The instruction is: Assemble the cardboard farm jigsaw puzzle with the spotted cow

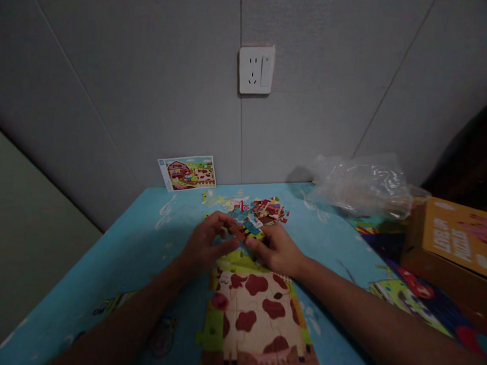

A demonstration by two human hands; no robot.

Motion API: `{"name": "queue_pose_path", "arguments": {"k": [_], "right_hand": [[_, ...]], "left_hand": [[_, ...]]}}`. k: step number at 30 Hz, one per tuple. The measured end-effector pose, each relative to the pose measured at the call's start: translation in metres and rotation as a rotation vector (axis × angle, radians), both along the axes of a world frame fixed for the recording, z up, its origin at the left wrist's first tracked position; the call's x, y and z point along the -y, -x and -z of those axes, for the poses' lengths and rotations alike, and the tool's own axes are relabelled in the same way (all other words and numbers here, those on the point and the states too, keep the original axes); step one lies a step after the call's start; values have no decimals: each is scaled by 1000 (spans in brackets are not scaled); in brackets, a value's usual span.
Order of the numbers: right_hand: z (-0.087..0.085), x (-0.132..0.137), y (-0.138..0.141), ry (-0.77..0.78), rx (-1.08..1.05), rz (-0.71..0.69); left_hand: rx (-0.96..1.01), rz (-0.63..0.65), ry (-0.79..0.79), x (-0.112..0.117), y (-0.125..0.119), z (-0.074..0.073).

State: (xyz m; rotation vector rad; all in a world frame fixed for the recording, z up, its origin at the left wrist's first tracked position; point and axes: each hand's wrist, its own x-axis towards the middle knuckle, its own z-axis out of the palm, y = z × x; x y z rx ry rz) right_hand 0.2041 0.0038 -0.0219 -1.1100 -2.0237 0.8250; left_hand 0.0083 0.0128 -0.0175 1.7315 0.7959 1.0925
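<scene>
Just beyond the partly joined cow jigsaw (pixel 258 316), my two hands meet over the table. My left hand (pixel 207 242) is curled, its thumb and forefinger at a reddish-brown puzzle piece (pixel 239 233). Close beside it, my right hand (pixel 280 249) is closed on puzzle pieces with blue and yellow print (pixel 253 226); its fingers partly hide them. Behind the hands lies a heap of loose puzzle pieces (pixel 270 208). The joined section shows a white cow with red-brown patches and lies flat, its near end cut off by the frame.
A picture card (pixel 190 173) of the farm scene leans against the wall at the back left. At the right are a clear plastic bag (pixel 363 186) and an orange puzzle box (pixel 457 238). A blue patterned cloth (pixel 137 242) covers the table. A wall socket (pixel 256 70) is above.
</scene>
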Motion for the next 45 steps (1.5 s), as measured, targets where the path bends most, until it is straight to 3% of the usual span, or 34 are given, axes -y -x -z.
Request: {"name": "queue_pose_path", "arguments": {"k": [4,8,12,22,30,37,43,45], "right_hand": [[1,-1,-2,101,-28,-93],[-1,1,-1,162,-79,-86],[-1,2,-1,191,-140,-50],[1,0,-2,101,-83,-29],[-2,-1,-2,114,-20,-47],[-1,-1,-2,104,17,-44],[0,-1,-2,100,32,-45],[1,-2,-2,95,36,-44]], "left_hand": [[141,-29,230,0,5,-11],[167,97,293,-3,10,-12],[65,196,302,-6,15,-7],[-102,142,208,-4,18,-7],[-168,121,314,-8,40,-24],[-431,348,490,-3,53,-31],[-604,366,549,-1,60,-39],[-625,429,598,0,63,-42]]}}
